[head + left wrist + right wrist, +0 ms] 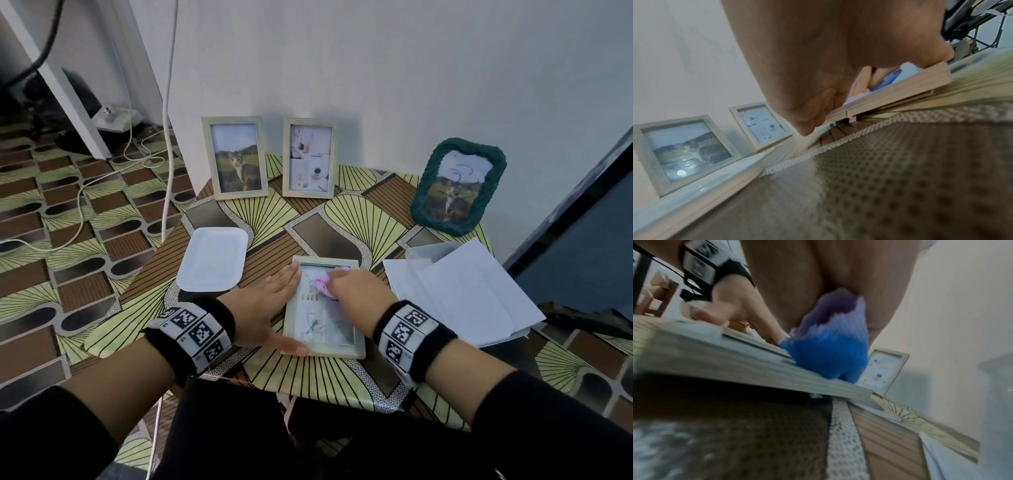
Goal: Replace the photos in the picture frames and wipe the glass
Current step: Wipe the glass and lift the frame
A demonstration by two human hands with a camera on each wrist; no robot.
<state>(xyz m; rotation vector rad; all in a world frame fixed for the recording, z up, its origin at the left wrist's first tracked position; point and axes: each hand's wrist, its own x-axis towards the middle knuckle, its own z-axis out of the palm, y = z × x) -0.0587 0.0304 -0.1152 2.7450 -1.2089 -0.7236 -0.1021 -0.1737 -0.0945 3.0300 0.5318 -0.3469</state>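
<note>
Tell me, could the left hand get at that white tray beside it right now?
Probably yes. The white tray lies on the table just left of the left hand, with nothing between them. But that hand is pressing flat on the wooden frame while the right hand wipes with the cloth.

A pale wooden frame (323, 352) lies flat, glass up, on the bench's near edge, scribbles showing on its picture. A pink-and-blue cloth (322, 285) sits bunched on the glass. Two matching frames (234, 157) and a green woven frame (459, 186) stand against the wall.
</note>
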